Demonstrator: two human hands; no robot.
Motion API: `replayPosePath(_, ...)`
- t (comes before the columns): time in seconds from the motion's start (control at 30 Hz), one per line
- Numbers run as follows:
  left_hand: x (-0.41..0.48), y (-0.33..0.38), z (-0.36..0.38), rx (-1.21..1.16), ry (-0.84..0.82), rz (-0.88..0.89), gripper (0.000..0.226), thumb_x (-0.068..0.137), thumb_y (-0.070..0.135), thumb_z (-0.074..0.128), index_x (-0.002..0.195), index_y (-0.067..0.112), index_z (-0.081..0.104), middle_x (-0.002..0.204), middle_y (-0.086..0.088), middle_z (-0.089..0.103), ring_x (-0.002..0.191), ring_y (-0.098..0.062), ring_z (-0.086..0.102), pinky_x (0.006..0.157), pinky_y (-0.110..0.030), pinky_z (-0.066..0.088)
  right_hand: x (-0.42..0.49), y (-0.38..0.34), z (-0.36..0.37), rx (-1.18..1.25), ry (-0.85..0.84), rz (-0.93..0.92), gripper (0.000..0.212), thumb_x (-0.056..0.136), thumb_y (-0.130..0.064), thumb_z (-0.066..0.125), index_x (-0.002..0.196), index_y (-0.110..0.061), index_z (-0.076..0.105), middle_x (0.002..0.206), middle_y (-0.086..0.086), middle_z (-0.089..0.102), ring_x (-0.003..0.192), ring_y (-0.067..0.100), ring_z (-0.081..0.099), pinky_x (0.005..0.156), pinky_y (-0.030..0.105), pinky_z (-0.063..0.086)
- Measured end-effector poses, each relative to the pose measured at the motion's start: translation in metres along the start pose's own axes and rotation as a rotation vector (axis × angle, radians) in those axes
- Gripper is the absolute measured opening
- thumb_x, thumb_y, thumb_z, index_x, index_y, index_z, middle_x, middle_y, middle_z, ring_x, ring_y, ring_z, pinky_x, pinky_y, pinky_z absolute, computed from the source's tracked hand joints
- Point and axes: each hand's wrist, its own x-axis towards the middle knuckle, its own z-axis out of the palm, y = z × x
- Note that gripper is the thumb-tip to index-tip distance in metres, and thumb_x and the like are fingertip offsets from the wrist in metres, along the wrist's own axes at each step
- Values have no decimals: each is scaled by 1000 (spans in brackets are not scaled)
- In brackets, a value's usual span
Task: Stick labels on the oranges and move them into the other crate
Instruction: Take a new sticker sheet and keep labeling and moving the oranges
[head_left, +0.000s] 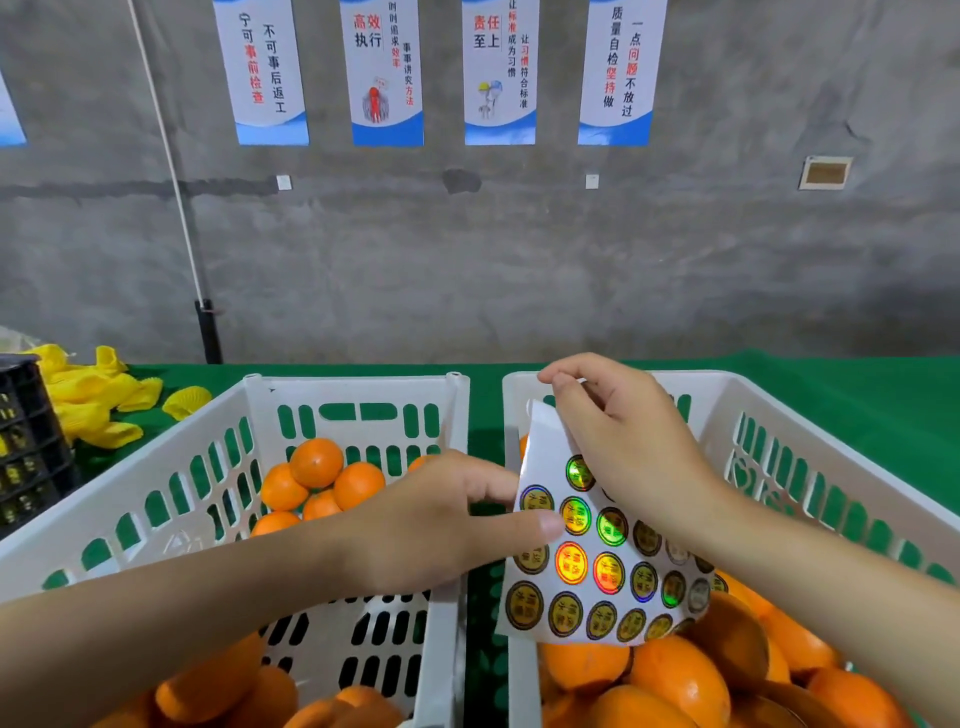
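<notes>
one label sheet (597, 551) hangs between my hands over the near left corner of the right crate (779, 395), curling and tilted. my left hand (431, 525) reaches across from over the left crate (130, 499), forearm low and level, thumb pressed on the sheet's left edge with fingers behind it, a firm pinch. my right hand (618, 436) comes in from the lower right, wrist bent, palm covering the sheet's upper right. its fingers (561, 379) are curled with tips pinched together just above the sheet's top corner; i cannot tell whether a label is between them. two white crates side by side on the green surface (857, 384). oranges (316, 461): at least five clustered at the left crate's far end, more near me; the right crate holds a heap, uncounted. four posters (387, 73) on the wall.
</notes>
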Motion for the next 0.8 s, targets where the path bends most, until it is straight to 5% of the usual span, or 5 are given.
replayPosePath(0.2, 6, -6, -1, -110, 227, -42, 25, 101, 22, 57, 95, 3, 73, 93, -13, 78, 88, -34, 74, 77, -46, 62, -1, -1, -2, -80, 83, -78, 26, 103, -32, 43, 124, -32, 58, 111, -19, 57, 107, -4, 49, 90, 18, 39)
replayPosePath(0.27, 8, -6, -3, -140, 290, -18, 26, 100, 23, 58, 89, 8, 75, 87, -10, 78, 81, -27, 76, 72, -36, 63, -2, -3, -3, -206, 176, -178, 31, 100, -33, 45, 128, -27, 57, 124, -14, 49, 121, 4, 38, 99, 27, 31)
replayPosePath(0.4, 9, -8, -10, 9, 442, 16, 31, 96, 28, 63, 69, 21, 75, 68, 4, 74, 63, -9, 70, 60, -19, 54, -5, -6, -5, -355, 242, -450, 19, 90, -21, 61, 107, -19, 69, 117, 0, 56, 116, 20, 43, 92, 32, 31)
replayPosePath(0.6, 7, -14, -8, 270, 422, 80, 29, 101, 34, 55, 89, 12, 70, 80, -7, 69, 77, -24, 63, 71, -43, 54, -9, -3, -2, -389, 102, -526, 17, 90, -28, 60, 96, -21, 75, 104, -2, 61, 104, 18, 48, 84, 33, 35)
replayPosePath(0.8, 3, -11, -9, 514, 436, 147, 22, 104, 23, 46, 93, 19, 64, 81, 10, 56, 83, -9, 49, 70, -17, 38, -8, -1, -1, -361, 34, -497, 20, 89, -22, 63, 104, -17, 76, 95, -3, 65, 92, 20, 56, 77, 42, 47)
